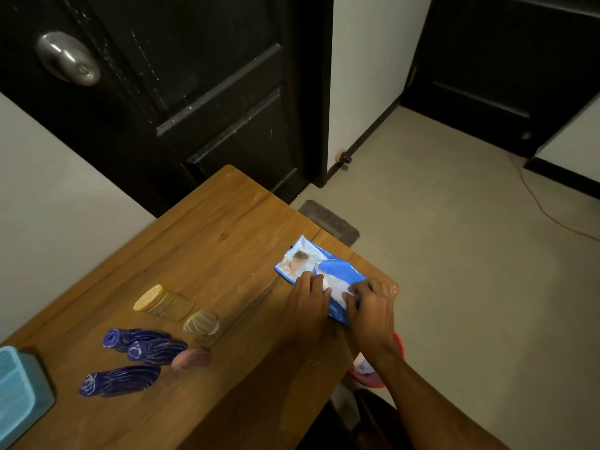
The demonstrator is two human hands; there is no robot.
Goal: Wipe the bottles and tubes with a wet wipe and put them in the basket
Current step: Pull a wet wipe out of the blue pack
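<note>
The flat blue and white plastic pack of wet wipes [319, 274] lies near the right corner of the brown wooden table [207, 241], close to its edge. Both hands are on it. The left hand [308, 302] presses on the near left part of the pack with fingers bent, and the right hand [370, 303] has its fingers curled at the opening, where a bit of white wipe [337, 289] shows between the two hands. It seems the right fingers pinch this wipe to pull it out, but the fingertips are partly hidden, so I cannot be fully sure.

The things to clean wait further left on the table: three dark blue tubes [143, 350] lying side by side, a yellow ribbed bottle [164, 303] on its side, a smaller golden round container [201, 322] and a pinkish small one [191, 358] just beside the blue tubes. The light blue plastic basket [19, 388] stands at the far left, well apart from the pack. Under the table corner, a red bucket [376, 365] is partly visible on the floor.

In my judgement the task is only at the beginning; no item is wiped yet. The risk here is that several wipes come out together if the pull is too strong, or the wipe tears. Also the pack is near the table edge, so if the left hand lets go during the pull, the pack may slide off and fall toward the bucket.
</note>
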